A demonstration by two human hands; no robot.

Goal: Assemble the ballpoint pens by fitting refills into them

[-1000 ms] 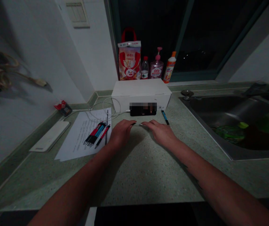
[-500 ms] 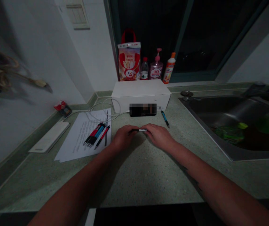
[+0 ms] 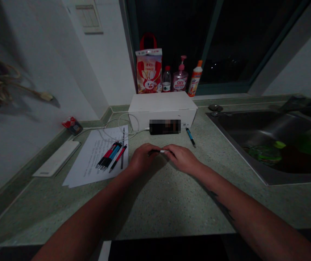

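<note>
Between my hands, a slim pen (image 3: 159, 151) with a black barrel and a white section is held in the fingertips. My left hand (image 3: 144, 158) pinches its left end, and my right hand (image 3: 182, 158) pinches its right end. Both hands hover just over the speckled green countertop (image 3: 169, 195). Beyond them lie a black phone (image 3: 165, 127) with a charging cable and a blue pen (image 3: 190, 137). To the left, several pens (image 3: 110, 156) rest on sheets of printed paper (image 3: 92, 154).
A white box (image 3: 162, 110) stands against the window, with a red-handled bag (image 3: 148, 70) and several bottles behind it. A steel sink (image 3: 264, 145) with green items sits to the right. A flat white slab (image 3: 57, 158) and a red packet (image 3: 72, 125) lie at the left wall.
Both hands have drawn slightly toward me with the pen, and more of its white section now shows between the fingers.
</note>
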